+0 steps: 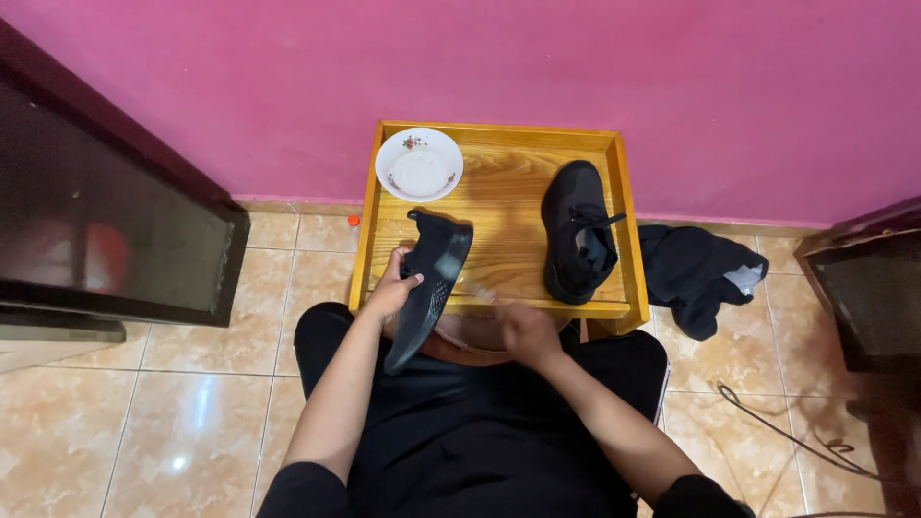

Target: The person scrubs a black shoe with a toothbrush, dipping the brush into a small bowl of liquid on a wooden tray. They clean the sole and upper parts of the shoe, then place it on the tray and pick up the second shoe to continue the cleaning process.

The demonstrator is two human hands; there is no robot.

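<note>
Now | left hand [391,291] grips black shoe [429,285] | right hand [526,331] blurred

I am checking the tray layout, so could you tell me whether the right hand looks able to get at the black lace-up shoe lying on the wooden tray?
Probably yes. The right hand sits at the wooden tray's near edge, and the black lace-up shoe lies just beyond, with bare wood between.

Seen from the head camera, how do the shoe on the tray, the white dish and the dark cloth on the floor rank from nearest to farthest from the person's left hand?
From the left hand:
1. White dish, tray's back left corner.
2. Shoe on the tray, right side, upright.
3. Dark cloth, on the floor beyond the tray's right edge.
</note>
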